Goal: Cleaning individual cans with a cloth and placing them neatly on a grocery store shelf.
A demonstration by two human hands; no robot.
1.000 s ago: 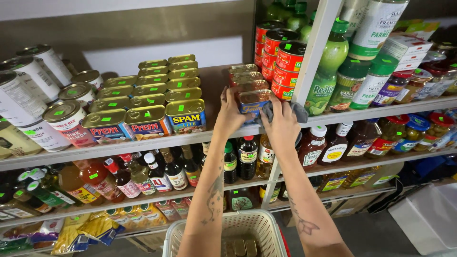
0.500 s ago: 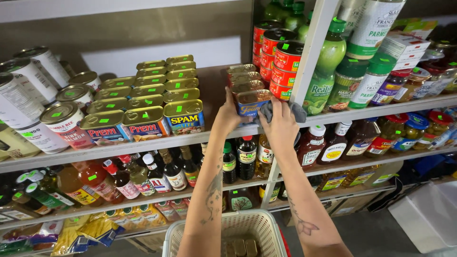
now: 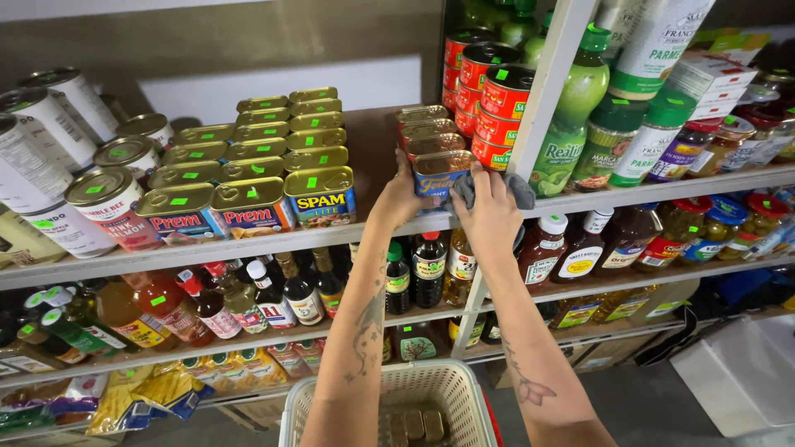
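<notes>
My left hand [image 3: 399, 197] grips the left side of a rectangular blue-labelled tin [image 3: 440, 172] at the front of a row of like tins [image 3: 422, 132] on the upper shelf [image 3: 248, 244]. My right hand [image 3: 490, 211] holds a grey cloth [image 3: 517, 189] against the tin's right side. Both forearms reach up from below, over a cream plastic basket [image 3: 389, 391] that holds several small tins [image 3: 414, 425].
Left of the hands stand rows of rectangular meat tins [image 3: 257, 178] and round cans [image 3: 99, 194]. Red round cans [image 3: 493, 91] and green-capped bottles [image 3: 571, 124] fill the right bay. Sauce bottles [image 3: 426, 269] line the shelf below. A white shelf post [image 3: 546, 79] rises beside my right hand.
Both hands stay on the front tin. The right hand with the cloth has shifted slightly lower along the tin's side.
</notes>
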